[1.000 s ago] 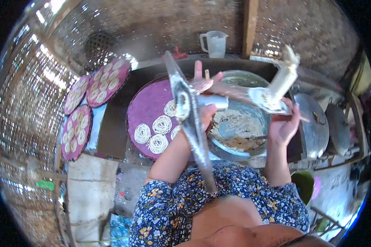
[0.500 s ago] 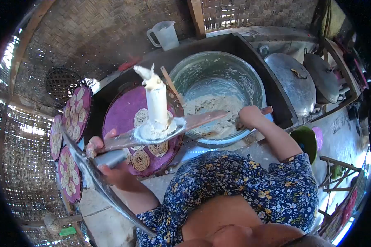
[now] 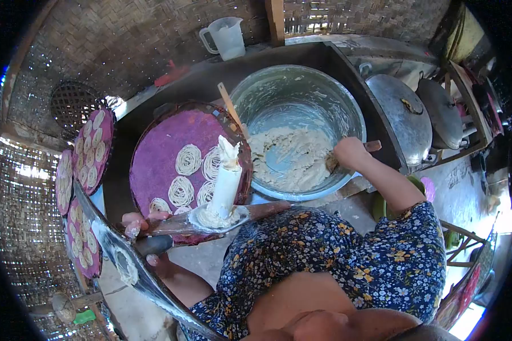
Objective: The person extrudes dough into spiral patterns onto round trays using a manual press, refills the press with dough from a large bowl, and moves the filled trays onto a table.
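Note:
My left hand (image 3: 145, 224) is closed around the left end of a wooden hand press. Its lower bar (image 3: 168, 228) carries an upright white cylinder (image 3: 226, 190) with pale dough sticking out of the top and smeared round its base. The press's other long arm (image 3: 122, 258), dough-smeared, swings out to the left, with a dark grey plunger (image 3: 155, 244) by my fingers. My right hand (image 3: 350, 153) grips a wooden-handled tool (image 3: 373, 146) over the right side of a large basin (image 3: 298, 74). The tool's brown end is at the dough (image 3: 293, 153); its shape is partly hidden.
A round purple-covered tray (image 3: 159, 142) with several coiled noodle nests lies left of the basin. More such trays (image 3: 88, 176) lean at the left. A wooden stick (image 3: 231, 108) rests against the basin. Behind stands a plastic jug (image 3: 224, 40); lidded metal pots (image 3: 401, 113) are at right.
The press has come down and towards my body, and its bar no longer crosses the basin. The press's arms have spread wider. My right hand has risen slightly with the tool.

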Demonstrator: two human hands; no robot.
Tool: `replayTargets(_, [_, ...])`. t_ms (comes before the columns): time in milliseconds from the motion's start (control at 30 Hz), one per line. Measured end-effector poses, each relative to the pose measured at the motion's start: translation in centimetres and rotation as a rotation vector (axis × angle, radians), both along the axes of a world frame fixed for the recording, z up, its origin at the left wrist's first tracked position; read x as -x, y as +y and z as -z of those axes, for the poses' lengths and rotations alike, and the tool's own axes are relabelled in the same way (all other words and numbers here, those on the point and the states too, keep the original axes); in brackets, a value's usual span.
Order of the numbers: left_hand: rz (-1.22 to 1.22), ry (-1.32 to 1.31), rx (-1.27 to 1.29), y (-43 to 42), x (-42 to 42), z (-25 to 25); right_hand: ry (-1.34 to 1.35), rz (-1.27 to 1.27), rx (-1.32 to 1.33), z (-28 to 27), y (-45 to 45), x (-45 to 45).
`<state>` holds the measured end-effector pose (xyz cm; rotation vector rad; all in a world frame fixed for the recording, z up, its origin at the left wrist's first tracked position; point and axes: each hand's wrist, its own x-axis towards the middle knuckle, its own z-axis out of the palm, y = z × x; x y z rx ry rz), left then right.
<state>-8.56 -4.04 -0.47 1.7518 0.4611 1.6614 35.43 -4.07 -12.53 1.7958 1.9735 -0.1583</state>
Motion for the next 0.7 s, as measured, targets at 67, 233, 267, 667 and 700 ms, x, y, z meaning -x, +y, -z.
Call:
replayTargets(67, [0.024, -0.002, 0.029, -0.2, 0.0, -0.3, 0.041, 0.028, 0.033, 0.7, 0.2, 0.0])
replayTargets(233, [0.084, 0.044, 0.077, -0.2, 0.1, -0.7, 0.177, 0.146, 0.057, 1.6, -0.1, 1.1])
replayTargets(267, [0.081, 0.081, 0.080, 0.0, 0.5, -0.5, 0.188, 0.134, 0.058, 1.7, 0.0, 1.4])
replayTargets(667, [-0.007, 0.204, 0.038, 0.2, 0.4, -0.2, 0.410, -0.065, -0.036, 3.2, -0.7, 4.2])
replayTargets(700, [-0.014, 0.230, 0.015, 0.3, 0.3, -0.2, 0.442, -0.071, -0.054, 3.6, -0.8, 4.1])
